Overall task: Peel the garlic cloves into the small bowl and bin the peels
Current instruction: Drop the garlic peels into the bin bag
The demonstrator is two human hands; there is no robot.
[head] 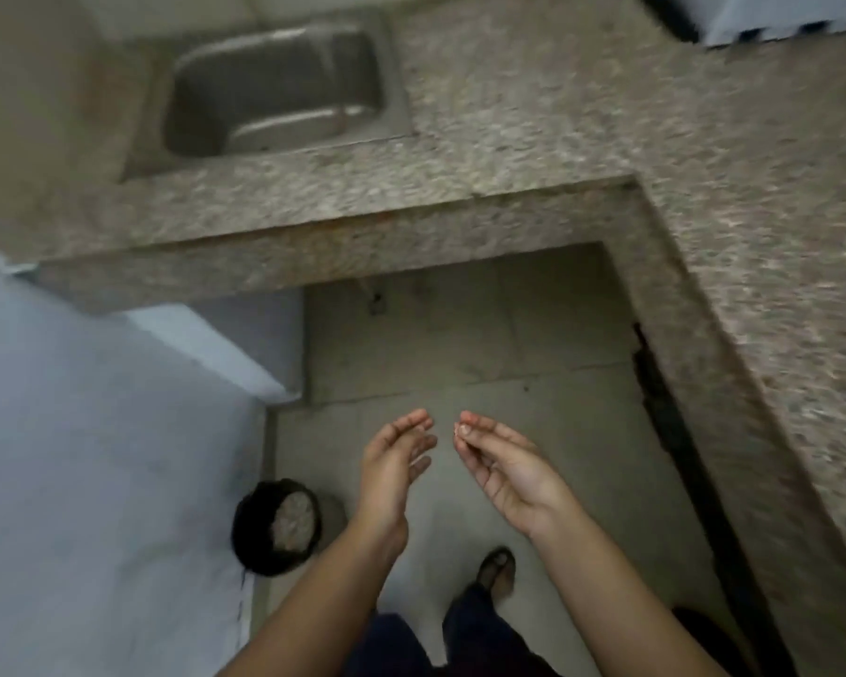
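Observation:
Both my hands are held out over the floor, close together at waist height. My left hand [396, 461] is turned edge-on with its fingers straight and holds nothing. My right hand [499, 466] is palm-up with curled fingers; thumb and fingertips pinch what looks like a small pale scrap of garlic peel [458, 430]. A black round bin [260, 530] with pale peels inside stands on the floor to the left of my left forearm, against the wall. No garlic cloves or small bowl are in sight.
An L-shaped speckled stone counter [533, 139] runs across the top and down the right side. A steel sink [274, 90] is set into it at the upper left. A pale wall [94, 456] is on the left. My sandalled foot [496, 571] is on the tiled floor.

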